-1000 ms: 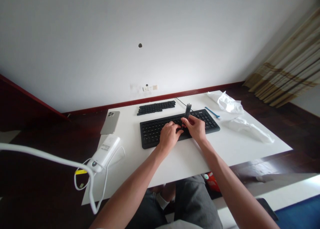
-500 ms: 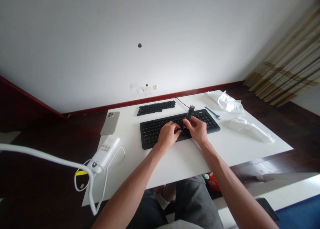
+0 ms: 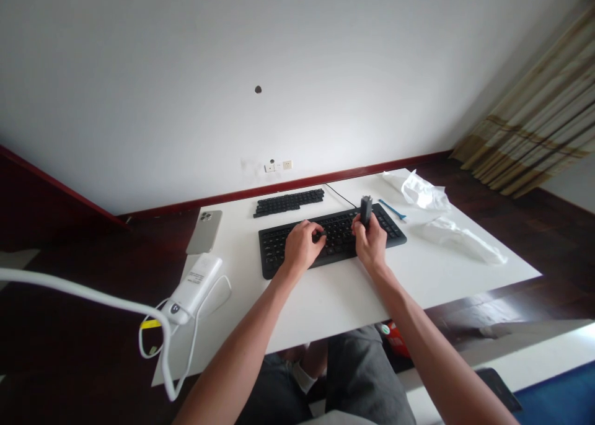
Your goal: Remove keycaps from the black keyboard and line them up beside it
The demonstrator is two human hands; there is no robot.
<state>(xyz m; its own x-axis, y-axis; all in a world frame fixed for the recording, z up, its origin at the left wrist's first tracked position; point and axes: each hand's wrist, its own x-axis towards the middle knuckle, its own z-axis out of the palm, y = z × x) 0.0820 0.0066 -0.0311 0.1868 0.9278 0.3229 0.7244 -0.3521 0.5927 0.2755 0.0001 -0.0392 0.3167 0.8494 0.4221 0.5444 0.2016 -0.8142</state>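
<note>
The black keyboard (image 3: 341,239) lies across the middle of the white table, with lighter spots among its keys. Over its left-centre part, my left hand (image 3: 301,245) is closed in a pinch on a small black piece that looks like a keycap (image 3: 318,235). Above the right part of the keyboard, my right hand (image 3: 370,242) is wrapped round a black stick-shaped tool (image 3: 366,210), its greyish end pointing up. The tool's lower end is hidden in the hand. Behind the keyboard, several black keycaps (image 3: 289,202) lie in keyboard-like rows.
A blue brush-like tool (image 3: 393,209) and crumpled white wrappings (image 3: 424,191) lie on the right. On the left are a phone (image 3: 203,232) and a white device (image 3: 194,285) with a looped cable. A thick white cable (image 3: 93,292) crosses the lower left foreground.
My hands have moved apart: the left one leftward with the small black piece, the right one slightly rightward. The tool in my right hand now stands more upright.
</note>
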